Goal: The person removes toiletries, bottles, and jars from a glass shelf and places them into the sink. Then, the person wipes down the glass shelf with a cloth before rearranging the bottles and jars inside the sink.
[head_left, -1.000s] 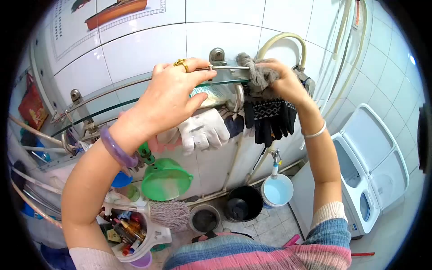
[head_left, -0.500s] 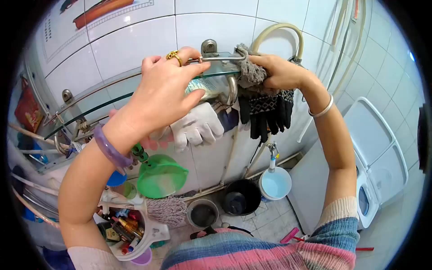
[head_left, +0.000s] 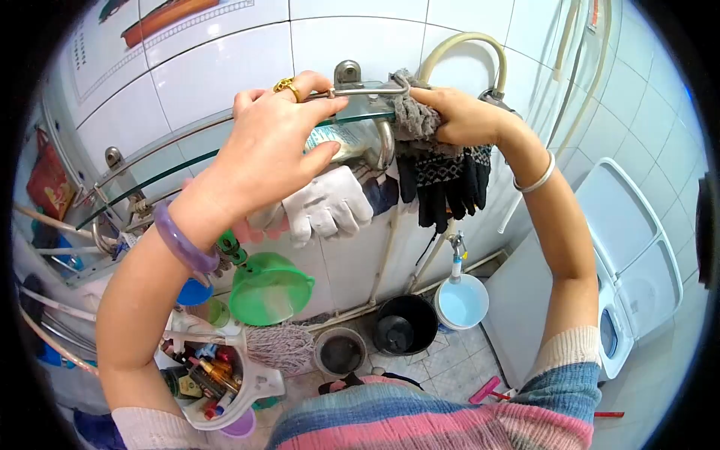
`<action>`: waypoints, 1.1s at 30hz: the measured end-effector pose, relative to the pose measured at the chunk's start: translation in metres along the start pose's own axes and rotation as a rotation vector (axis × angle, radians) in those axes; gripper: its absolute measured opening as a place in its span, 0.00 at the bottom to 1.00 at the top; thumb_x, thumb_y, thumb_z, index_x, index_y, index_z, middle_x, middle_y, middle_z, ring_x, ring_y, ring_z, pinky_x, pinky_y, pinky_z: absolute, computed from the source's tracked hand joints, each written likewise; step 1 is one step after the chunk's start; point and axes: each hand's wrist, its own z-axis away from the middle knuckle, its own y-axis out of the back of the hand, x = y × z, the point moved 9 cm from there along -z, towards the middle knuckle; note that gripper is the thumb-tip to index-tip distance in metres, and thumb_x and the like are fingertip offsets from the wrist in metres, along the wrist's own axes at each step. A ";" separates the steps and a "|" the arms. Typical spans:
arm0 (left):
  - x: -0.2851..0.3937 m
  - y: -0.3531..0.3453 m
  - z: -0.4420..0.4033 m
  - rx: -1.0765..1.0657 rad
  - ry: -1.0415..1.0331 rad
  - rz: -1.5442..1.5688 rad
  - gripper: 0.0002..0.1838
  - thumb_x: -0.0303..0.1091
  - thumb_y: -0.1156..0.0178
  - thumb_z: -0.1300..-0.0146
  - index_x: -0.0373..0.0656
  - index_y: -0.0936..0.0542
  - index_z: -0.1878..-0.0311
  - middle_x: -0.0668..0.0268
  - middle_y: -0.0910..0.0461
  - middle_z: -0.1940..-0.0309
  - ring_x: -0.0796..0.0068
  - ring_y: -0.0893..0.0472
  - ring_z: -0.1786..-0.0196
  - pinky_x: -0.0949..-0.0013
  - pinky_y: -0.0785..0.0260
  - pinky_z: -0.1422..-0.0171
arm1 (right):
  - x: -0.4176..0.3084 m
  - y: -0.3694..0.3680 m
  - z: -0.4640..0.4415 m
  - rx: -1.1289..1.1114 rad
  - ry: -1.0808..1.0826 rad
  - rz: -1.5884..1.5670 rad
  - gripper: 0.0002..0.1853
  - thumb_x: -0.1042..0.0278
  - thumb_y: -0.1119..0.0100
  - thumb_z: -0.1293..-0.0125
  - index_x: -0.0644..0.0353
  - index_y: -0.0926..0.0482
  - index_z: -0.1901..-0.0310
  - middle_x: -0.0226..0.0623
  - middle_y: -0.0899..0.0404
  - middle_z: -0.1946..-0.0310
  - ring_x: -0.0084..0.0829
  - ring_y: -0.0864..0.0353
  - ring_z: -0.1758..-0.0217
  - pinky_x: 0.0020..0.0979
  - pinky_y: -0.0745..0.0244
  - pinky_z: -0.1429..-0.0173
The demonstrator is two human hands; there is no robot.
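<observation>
My left hand (head_left: 277, 142) grips the thin metal rail (head_left: 367, 91) of a glass wall shelf between its fingers, the thumb hanging apart below. My right hand (head_left: 472, 118) is closed on a grey, frayed rag (head_left: 414, 112) that is bunched around the rail's right end. Part of the rag is hidden behind my fingers. Just under the rag hang black patterned gloves (head_left: 442, 184). A white glove (head_left: 328, 202) hangs below the shelf glass (head_left: 180, 161), near a plastic packet (head_left: 341, 140).
A green basin (head_left: 271, 289) hangs on the tiled wall at left. Below are a mop head (head_left: 281, 346), a grey bucket (head_left: 340, 352), a black bucket (head_left: 424, 322) and a white bucket of bluish water (head_left: 463, 301). A white washing machine (head_left: 517, 330) with raised lid stands right.
Both hands stay at the rail with nearly the same grip. My right hand and the rag have shifted slightly; the whole view has tilted a little.
</observation>
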 end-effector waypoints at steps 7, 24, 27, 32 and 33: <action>0.001 0.000 -0.002 -0.002 0.012 -0.006 0.21 0.36 0.39 0.47 0.44 0.21 0.47 0.62 0.26 0.46 0.63 0.25 0.45 0.55 0.45 0.38 | -0.005 -0.002 0.015 -0.060 0.072 -0.328 0.42 0.89 0.52 0.55 0.56 0.39 0.33 0.52 0.31 0.47 0.47 0.28 0.43 0.38 0.26 0.45; 0.002 0.002 -0.001 0.037 -0.034 0.004 0.20 0.36 0.40 0.46 0.44 0.20 0.49 0.63 0.25 0.47 0.65 0.24 0.47 0.57 0.45 0.41 | 0.039 0.026 0.055 0.291 0.127 -0.778 0.27 0.92 0.59 0.50 0.63 0.24 0.49 0.40 0.24 0.51 0.36 0.24 0.48 0.34 0.32 0.36; 0.001 0.002 0.000 0.038 -0.037 0.023 0.19 0.35 0.40 0.46 0.44 0.20 0.49 0.62 0.24 0.47 0.64 0.23 0.47 0.57 0.43 0.42 | 0.065 0.053 0.079 0.688 0.048 -1.218 0.24 0.82 0.56 0.48 0.70 0.30 0.46 0.47 0.24 0.50 0.36 0.22 0.48 0.34 0.24 0.43; -0.002 0.006 -0.001 0.039 -0.015 0.083 0.19 0.34 0.40 0.46 0.44 0.21 0.50 0.61 0.23 0.47 0.62 0.23 0.48 0.57 0.41 0.43 | 0.031 0.058 0.076 0.770 -0.153 -1.142 0.21 0.61 0.49 0.35 0.72 0.26 0.48 0.46 0.22 0.54 0.32 0.21 0.50 0.30 0.23 0.47; -0.002 0.006 0.000 0.038 -0.019 0.090 0.19 0.34 0.40 0.46 0.45 0.22 0.49 0.61 0.24 0.47 0.62 0.23 0.49 0.57 0.42 0.41 | 0.026 0.060 0.070 0.806 -0.055 -0.823 0.22 0.58 0.48 0.34 0.74 0.23 0.53 0.41 0.20 0.58 0.30 0.21 0.52 0.28 0.24 0.49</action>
